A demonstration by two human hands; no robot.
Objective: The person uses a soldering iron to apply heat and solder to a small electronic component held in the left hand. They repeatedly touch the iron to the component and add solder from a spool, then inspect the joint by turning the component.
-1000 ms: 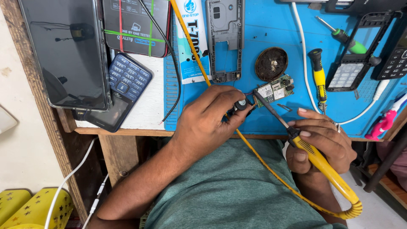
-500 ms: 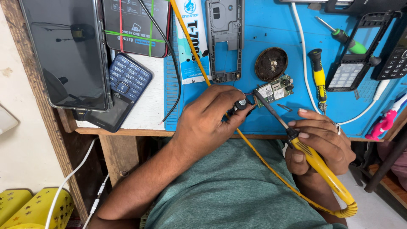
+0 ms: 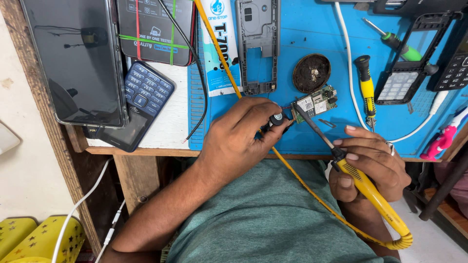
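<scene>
The right hand [image 3: 370,163] is closed around the yellow handle of a soldering iron [image 3: 363,182], fingers wrapped over the grip, and the iron's dark metal shaft runs up and to the left so that its tip meets the small green circuit board [image 3: 316,103] lying on the blue work mat [image 3: 302,39]. The left hand [image 3: 239,141] is curled, its fingertips pinching a small black round piece [image 3: 277,119] just beside the board's left edge; whether that piece touches the board cannot be told. The iron's yellow cord [image 3: 219,53] runs from the top of the view down across the mat, under the left hand and over the person's green shirt to the end of the handle. Just above the board sits a round dark tin [image 3: 312,73], and to its left lies a grey phone frame [image 3: 257,46]. A yellow-and-black screwdriver [image 3: 366,90] lies right of the board, near a green-handled screwdriver [image 3: 397,44] and a keypad phone housing [image 3: 402,80]. At the left, off the mat, rest a large dark tablet [image 3: 73,58] and a blue keypad phone [image 3: 139,104]
</scene>
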